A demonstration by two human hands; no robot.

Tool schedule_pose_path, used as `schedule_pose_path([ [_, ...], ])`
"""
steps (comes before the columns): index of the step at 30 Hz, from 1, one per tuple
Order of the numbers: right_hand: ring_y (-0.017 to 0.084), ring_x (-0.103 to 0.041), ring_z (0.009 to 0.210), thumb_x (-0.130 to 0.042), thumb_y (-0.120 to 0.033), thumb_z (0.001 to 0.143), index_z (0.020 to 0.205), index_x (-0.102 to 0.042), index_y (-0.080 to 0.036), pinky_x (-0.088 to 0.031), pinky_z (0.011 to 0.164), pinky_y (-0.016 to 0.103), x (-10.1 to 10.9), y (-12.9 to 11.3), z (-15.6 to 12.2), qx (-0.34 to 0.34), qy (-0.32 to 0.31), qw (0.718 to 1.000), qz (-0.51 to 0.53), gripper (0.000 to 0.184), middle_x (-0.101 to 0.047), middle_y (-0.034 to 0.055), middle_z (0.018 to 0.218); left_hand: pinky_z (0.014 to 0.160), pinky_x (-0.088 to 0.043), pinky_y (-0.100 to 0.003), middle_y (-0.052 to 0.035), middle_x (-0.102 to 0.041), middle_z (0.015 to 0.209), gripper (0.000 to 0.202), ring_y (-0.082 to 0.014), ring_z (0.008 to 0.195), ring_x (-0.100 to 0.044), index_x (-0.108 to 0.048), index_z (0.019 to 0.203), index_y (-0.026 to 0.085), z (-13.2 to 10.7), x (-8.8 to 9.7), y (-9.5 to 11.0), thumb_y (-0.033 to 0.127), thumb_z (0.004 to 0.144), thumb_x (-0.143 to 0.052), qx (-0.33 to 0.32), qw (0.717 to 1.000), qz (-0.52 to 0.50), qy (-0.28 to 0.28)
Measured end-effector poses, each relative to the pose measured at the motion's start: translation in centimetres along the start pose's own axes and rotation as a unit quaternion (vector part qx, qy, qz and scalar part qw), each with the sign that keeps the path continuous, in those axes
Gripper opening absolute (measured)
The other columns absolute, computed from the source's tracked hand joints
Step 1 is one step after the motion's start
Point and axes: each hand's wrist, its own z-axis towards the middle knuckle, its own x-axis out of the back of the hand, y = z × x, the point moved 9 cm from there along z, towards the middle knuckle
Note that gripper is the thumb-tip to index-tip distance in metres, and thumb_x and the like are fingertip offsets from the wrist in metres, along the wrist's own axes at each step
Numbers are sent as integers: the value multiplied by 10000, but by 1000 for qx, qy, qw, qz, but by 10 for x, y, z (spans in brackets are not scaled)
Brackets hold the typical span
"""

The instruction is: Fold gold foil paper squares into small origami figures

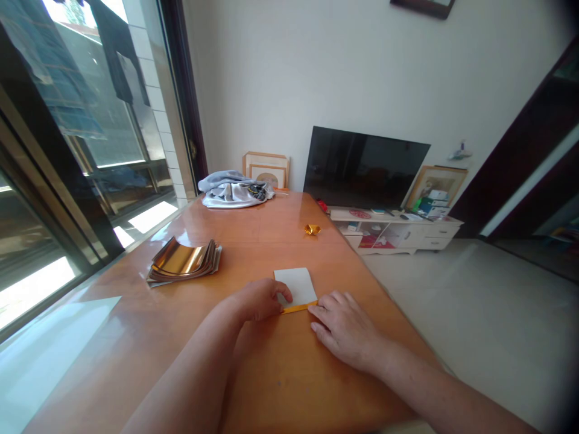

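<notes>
A small square sheet of gold foil paper [296, 286] lies pale side up on the wooden table, with a narrow gold strip folded over along its near edge. My left hand [265, 299] is at the sheet's left side, its fingers curled and closed on the left end of the fold. At the right end of that fold rests my right hand [344, 325], palm down, fingers stretched out and apart, fingertips touching the strip. A folded gold foil piece [312, 229] sits farther back, near the table's right edge. To the left is a curved stack of gold foil sheets [183, 260].
A grey bundle of cloth [237, 190] lies at the far end of the wooden table [253, 241]. Framed pictures [266, 169] lean on the wall behind. Right of the table are a television [364, 169] and a white cabinet [398, 232]. A glass sliding door [122, 120] borders the left.
</notes>
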Motion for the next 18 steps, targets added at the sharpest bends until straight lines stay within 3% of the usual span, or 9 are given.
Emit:
schedule_pose_path([
  [11, 249, -529, 1009, -514, -383, 981, 1120, -693, -271, -365, 920, 384, 4, 15, -6, -39, 12, 999, 23, 253, -646, 72, 1003, 562, -396, -224, 20, -665, 717, 389, -156, 619, -587, -764, 1031, 308, 0, 0, 0, 213, 673, -644, -2, 1000, -24, 2],
  [18, 211, -567, 898, -484, -313, 969, 834, -703, -225, -382, 832, 328, 7, 45, -2, -108, 50, 990, 69, 272, -641, 62, 873, 567, -384, -225, 18, -669, 730, 393, -154, 620, -582, -759, 1038, 299, -2, 3, 5, 208, 681, -622, -11, 1000, -11, 1],
])
